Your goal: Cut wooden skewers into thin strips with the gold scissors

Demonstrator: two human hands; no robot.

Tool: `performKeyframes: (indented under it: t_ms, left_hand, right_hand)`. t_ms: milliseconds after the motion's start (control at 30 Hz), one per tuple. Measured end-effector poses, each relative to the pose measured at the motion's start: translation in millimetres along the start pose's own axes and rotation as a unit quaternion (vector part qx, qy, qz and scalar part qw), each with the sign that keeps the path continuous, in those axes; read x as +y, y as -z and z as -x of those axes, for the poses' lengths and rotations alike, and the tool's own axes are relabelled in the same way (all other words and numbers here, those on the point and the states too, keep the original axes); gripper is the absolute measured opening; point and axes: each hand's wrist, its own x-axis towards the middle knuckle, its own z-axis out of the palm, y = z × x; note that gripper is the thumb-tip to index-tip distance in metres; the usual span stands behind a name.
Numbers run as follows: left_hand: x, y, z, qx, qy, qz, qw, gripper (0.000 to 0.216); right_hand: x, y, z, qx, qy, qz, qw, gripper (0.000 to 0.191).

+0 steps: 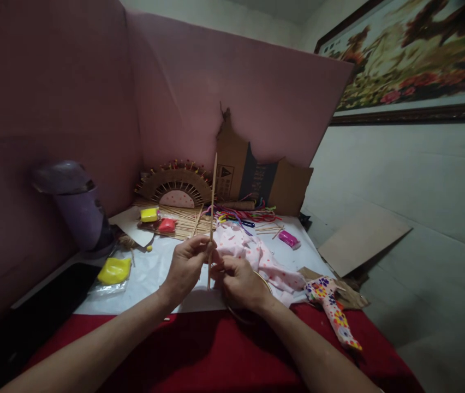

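My left hand (186,264) pinches a long thin wooden stick (213,196) that stands nearly upright over the table. My right hand (238,281) is closed beside the stick's lower end, fingers curled near it; a thin ring (240,316) shows under the wrist. Behind both hands lies a pink patterned cloth (257,254) on white paper (150,267). Whether the right hand grips the stick or something smaller is hidden.
A fan-shaped cardboard piece (175,185) with sticks and a pile of sticks (183,221) sit at the back, with coloured cords (244,214), yellow (113,270), red (167,225) and pink (288,238) packets. A floral glue gun (333,308) lies right, a purple bottle (79,210) left.
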Motion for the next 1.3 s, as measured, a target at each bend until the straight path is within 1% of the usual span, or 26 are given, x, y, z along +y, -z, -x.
performKeyframes:
  t_ms: [67, 133, 233, 267, 300, 333, 367, 467, 567, 633, 700, 767, 800, 867, 933, 1033, 1133, 1200, 1233, 1300]
  left_hand:
    - [0.2, -0.6, 2.1, 0.002, 0.000, 0.004, 1.000, 0.016]
    - [1.0, -0.6, 4.4, 0.003, 0.003, 0.014, 1.000, 0.016]
    - [1.9, 0.9, 6.5, 0.006, 0.010, 0.035, 0.999, 0.015]
    - [2.3, 1.8, 6.4, 0.009, 0.012, 0.043, 0.999, 0.015]
    - [2.9, 3.0, 6.0, 0.012, 0.015, 0.051, 0.999, 0.016]
    - [3.9, 4.5, 5.3, 0.016, 0.018, 0.059, 0.998, 0.016]
    - [5.2, 6.2, 4.3, 0.022, 0.022, 0.066, 0.997, 0.017]
    - [10.0, 13.4, 0.9, 0.036, 0.039, 0.087, 0.995, 0.022]
    - [13.1, 22.7, -1.9, 0.047, 0.077, 0.110, 0.990, 0.026]
    - [13.4, 28.5, -3.1, 0.050, 0.106, 0.130, 0.984, 0.027]
    - [13.1, 33.1, -3.9, 0.053, 0.136, 0.148, 0.978, 0.025]
    - [12.8, 36.0, -4.2, 0.054, 0.163, 0.157, 0.973, 0.020]
    - [12.7, 36.9, -4.2, 0.054, 0.174, 0.158, 0.971, 0.017]
    - [12.6, 37.9, -3.6, 0.049, 0.187, 0.160, 0.968, 0.013]
    - [12.5, 38.0, -2.5, 0.042, 0.194, 0.159, 0.967, 0.012]
    - [12.7, 36.8, -0.6, 0.034, 0.209, 0.141, 0.967, 0.012]
    - [13.1, 35.1, 0.7, 0.033, 0.232, 0.115, 0.965, 0.013]
    - [12.7, 34.2, 1.2, 0.034, 0.239, 0.108, 0.964, 0.014]
    - [12.2, 33.8, 1.4, 0.037, 0.239, 0.109, 0.964, 0.015]
    - [10.7, 33.0, 1.7, 0.050, 0.226, 0.112, 0.966, 0.018]
  right_hand:
    - [-7.1, 12.3, 4.7, 0.025, -0.004, 0.064, 0.998, 0.016]
    - [-15.0, 22.2, 14.0, 0.037, -0.011, 0.181, 0.983, 0.017]
    - [-23.7, 27.2, 31.9, -0.015, -0.052, 0.358, 0.932, 0.012]
    - [-25.2, 26.6, 37.0, -0.035, -0.069, 0.397, 0.915, 0.015]
    - [-25.9, 25.7, 40.9, -0.051, -0.082, 0.421, 0.902, 0.020]
    - [-26.0, 25.0, 43.3, -0.064, -0.090, 0.431, 0.895, 0.023]
    - [-25.7, 24.9, 44.2, -0.074, -0.094, 0.428, 0.896, 0.024]
    - [-23.3, 30.0, 39.1, -0.094, -0.113, 0.368, 0.918, 0.026]
    - [-22.6, 39.8, 28.0, -0.092, -0.146, 0.294, 0.940, 0.032]
    - [-24.4, 45.2, 20.6, -0.087, -0.153, 0.215, 0.961, 0.030]
    - [-27.3, 48.8, 15.2, -0.091, -0.174, 0.095, 0.976, 0.027]
    - [-29.4, 51.2, 13.1, -0.097, -0.208, -0.015, 0.973, 0.031]
    - [-29.6, 52.0, 13.5, -0.099, -0.224, -0.050, 0.968, 0.035]
    - [-28.1, 53.1, 17.3, -0.097, -0.242, -0.095, 0.961, 0.040]
    - [-25.3, 53.1, 24.4, -0.080, -0.250, -0.152, 0.953, 0.043]
    - [-24.2, 52.0, 36.7, -0.064, -0.263, -0.241, 0.932, 0.046]
    - [-30.7, 49.9, 44.9, -0.066, -0.275, -0.295, 0.913, 0.040]
    - [-37.6, 46.3, 46.5, -0.042, -0.273, -0.321, 0.906, 0.040]
    - [-41.0, 43.5, 46.2, -0.025, -0.270, -0.326, 0.906, 0.041]
    - [-45.8, 35.9, 44.2, 0.017, -0.246, -0.314, 0.917, 0.045]
